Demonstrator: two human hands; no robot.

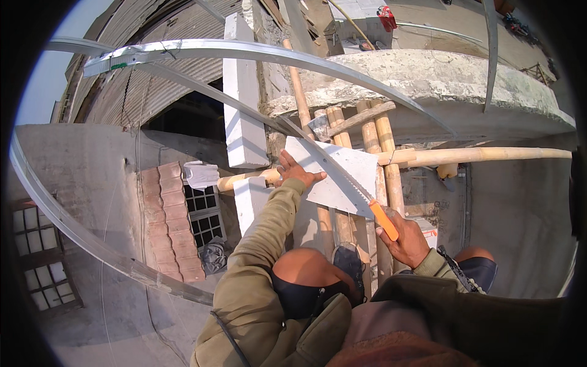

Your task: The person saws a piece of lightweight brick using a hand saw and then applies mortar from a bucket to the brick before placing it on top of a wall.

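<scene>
A white lightweight block (342, 174) lies across the bamboo poles in front of me. My left hand (296, 170) is at the block's left edge, fingers spread and pressing down on it. My right hand (405, 240) is closed round the orange handle of a handsaw (348, 178). Its toothed blade runs diagonally over the top of the block, from the handle up to the far left. From this angle I cannot tell whether the teeth have cut into it. Just beyond the block, a tool with a grey metal head and a wooden handle (362, 118) rests on the poles.
Bamboo poles (489, 155) form a scaffold under my feet, high above a lower level. White blocks make a wall (246, 137) at the left. Curved metal channels (244, 49) cross overhead. A rough concrete ledge (428, 76) runs behind. A tiled awning (172, 223) sits lower left.
</scene>
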